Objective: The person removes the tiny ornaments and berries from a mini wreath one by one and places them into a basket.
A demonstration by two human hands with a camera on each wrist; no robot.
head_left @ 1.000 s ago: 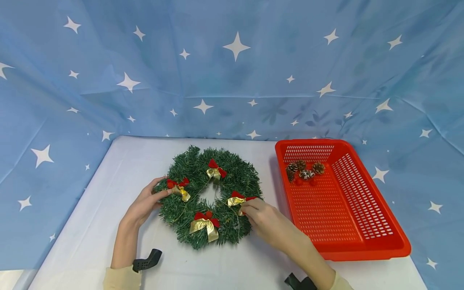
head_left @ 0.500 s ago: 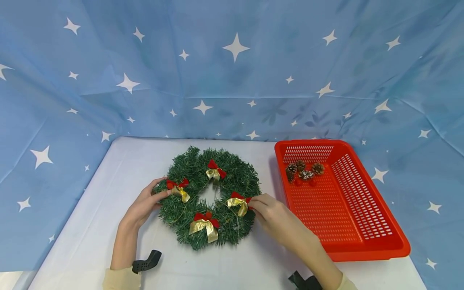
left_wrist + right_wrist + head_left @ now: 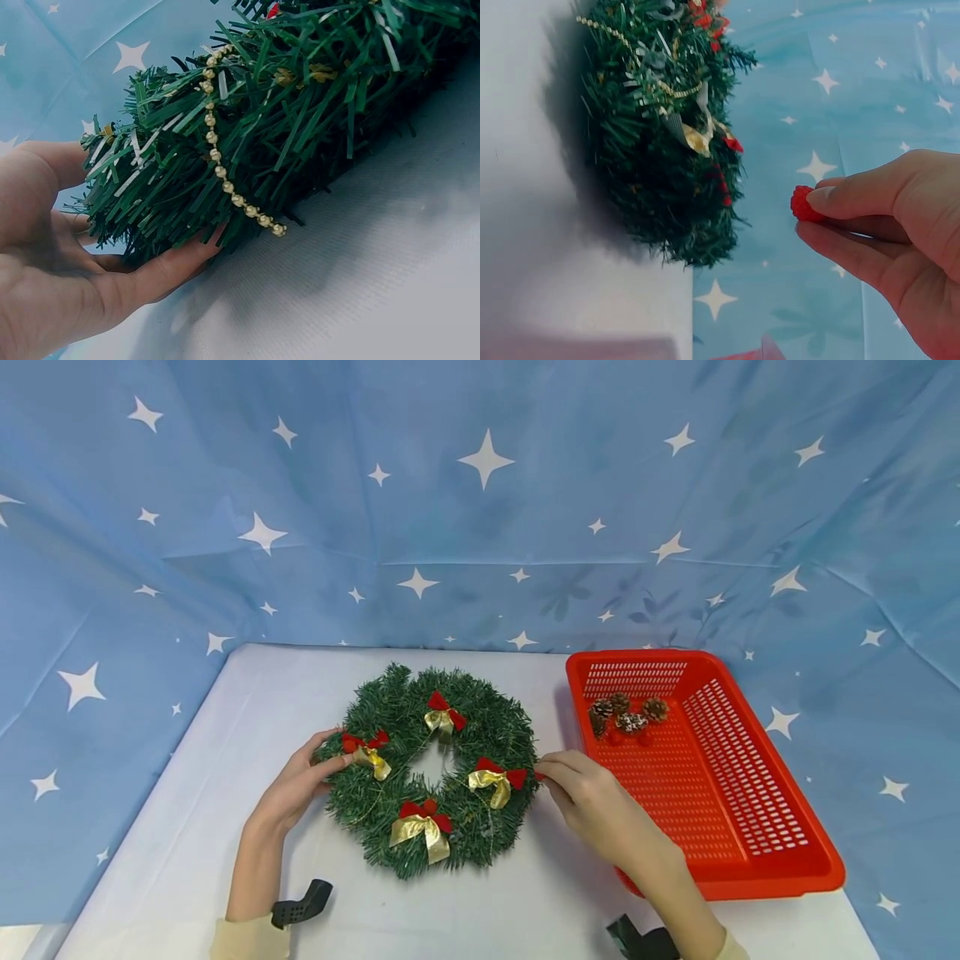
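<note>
red berry (image 3: 804, 204) is tiny and looks featherlight, probably a soft foam or plastic bead, so a light fingertip pinch is all it needs, and that's how the right hand (image 3: 592, 793) has it, just off the wreath (image 3: 431, 777) beside its right edge. left hand (image 3: 300, 781) cups the wreath's bristly left rim, steadying it on the table (image 3: 225, 827).

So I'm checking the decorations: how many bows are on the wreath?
4 on the wreath: a far bow, a left bow by the left hand, a near bow, a right bow. None looks hidden.
</note>
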